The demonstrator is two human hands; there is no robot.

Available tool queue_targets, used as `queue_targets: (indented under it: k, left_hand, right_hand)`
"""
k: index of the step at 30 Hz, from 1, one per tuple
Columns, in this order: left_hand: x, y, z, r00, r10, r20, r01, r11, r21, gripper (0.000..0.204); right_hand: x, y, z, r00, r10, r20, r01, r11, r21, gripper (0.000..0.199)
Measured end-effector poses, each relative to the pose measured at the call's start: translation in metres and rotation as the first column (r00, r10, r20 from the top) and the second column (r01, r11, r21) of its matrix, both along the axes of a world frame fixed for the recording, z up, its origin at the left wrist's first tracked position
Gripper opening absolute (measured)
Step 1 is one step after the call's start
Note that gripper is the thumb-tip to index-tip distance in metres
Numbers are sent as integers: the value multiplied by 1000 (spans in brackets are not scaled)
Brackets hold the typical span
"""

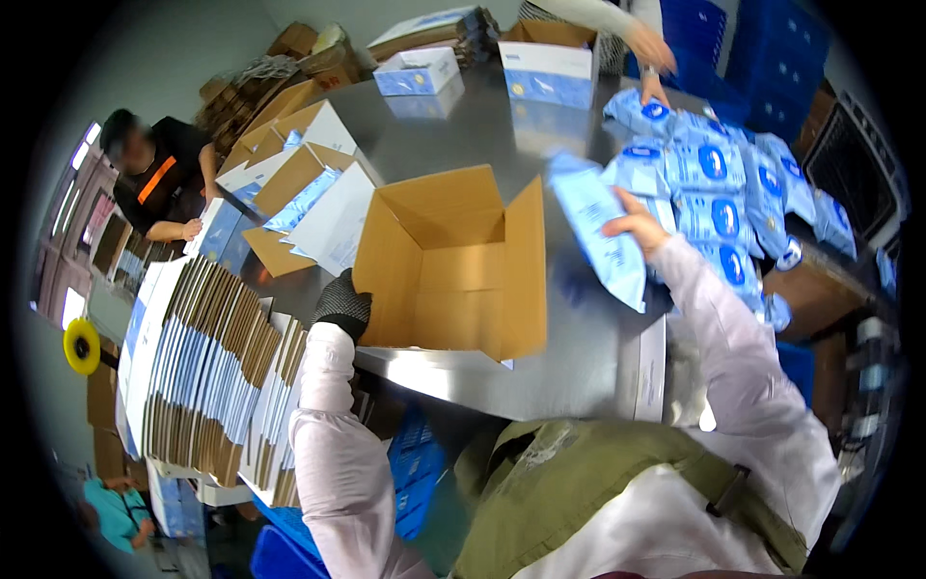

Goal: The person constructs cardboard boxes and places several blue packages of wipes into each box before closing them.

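Observation:
An open cardboard carton (463,280) stands on the table in front of me, its flaps raised and nothing inside. My left hand (344,307), in a dark knitted glove, grips the carton's near left edge; part of its fingers is hidden. To the right of the carton, my bare right hand (639,228) holds a light-blue soft pack of wipes (598,236) tilted above the table. Beyond that hand, a pile of similar packs (712,220) with dark-blue oval labels lies at the right.
Flattened cartons (207,357) stand in a dense row at the left. Partly filled boxes (313,198) sit behind them, near a co-worker (164,183) handling a box. Another person's hand (651,53) reaches over the pile. Two boxes (550,72) stand along the metal table's (424,145) far side.

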State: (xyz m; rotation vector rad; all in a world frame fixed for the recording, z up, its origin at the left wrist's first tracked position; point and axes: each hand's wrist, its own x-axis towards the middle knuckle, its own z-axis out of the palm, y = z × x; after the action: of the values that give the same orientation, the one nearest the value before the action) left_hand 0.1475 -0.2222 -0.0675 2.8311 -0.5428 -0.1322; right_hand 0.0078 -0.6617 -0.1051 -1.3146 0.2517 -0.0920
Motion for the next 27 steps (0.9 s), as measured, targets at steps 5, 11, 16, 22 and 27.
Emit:
queue_targets:
  k: [5,11,16,22,27]
  left_hand:
    - [-27,-39,19,987,163,-7,-163,985,64,31]
    - [-37,-31,29,974,222,40,-222,975,4,31]
    - [-28,-19,23,984,159,79,-159,987,-5,30]
    - [-14,-4,50,974,143,173,-184,951,248,39]
    - [-14,-17,81,846,176,503,-90,978,-190,34]
  right_hand:
    - [-19,-7,100,901,54,431,-194,937,289,69]
    - [59,88,92,678,719,150,-727,626,283,68]
    - [44,225,0,449,572,-687,-795,-95,-599,50]
    - [9,117,76,916,234,327,149,559,-816,33]
    - [-15,-49,-30,882,-439,-174,-255,-132,-958,78]
